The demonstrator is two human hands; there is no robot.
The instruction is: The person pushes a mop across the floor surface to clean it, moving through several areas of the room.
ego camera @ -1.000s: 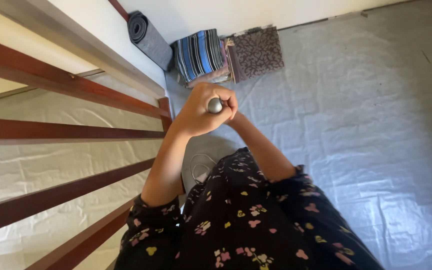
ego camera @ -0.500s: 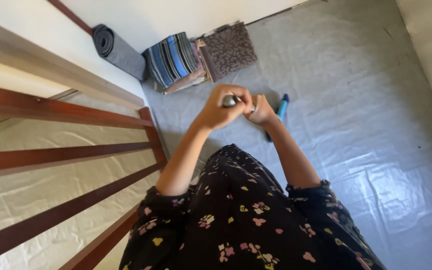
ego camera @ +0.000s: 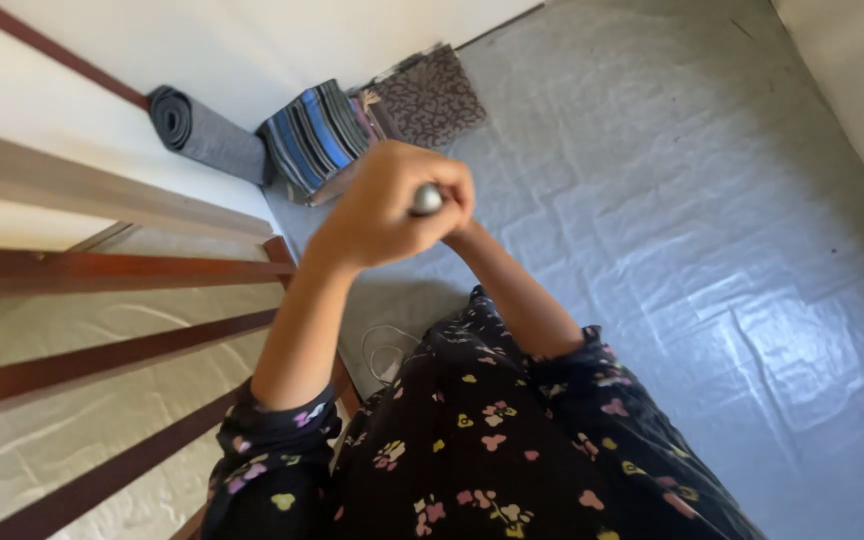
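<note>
Since 0.5 s ago the right hand has slid behind the left hand (ego camera: 382,205), so the right one's grip can't be told, and the blue pen on the floor is gone from view. Left fingers are curled tight around a small rounded silver metal object (ego camera: 427,199), held above the grey sheeted floor (ego camera: 692,220), near the striped folded cloth (ego camera: 314,135).

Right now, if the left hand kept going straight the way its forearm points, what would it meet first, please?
Probably the striped folded cloth against the wall. The left hand, closed round a small metal knob, points up-frame toward it. Depth is unclear, so it might pass above.
</note>
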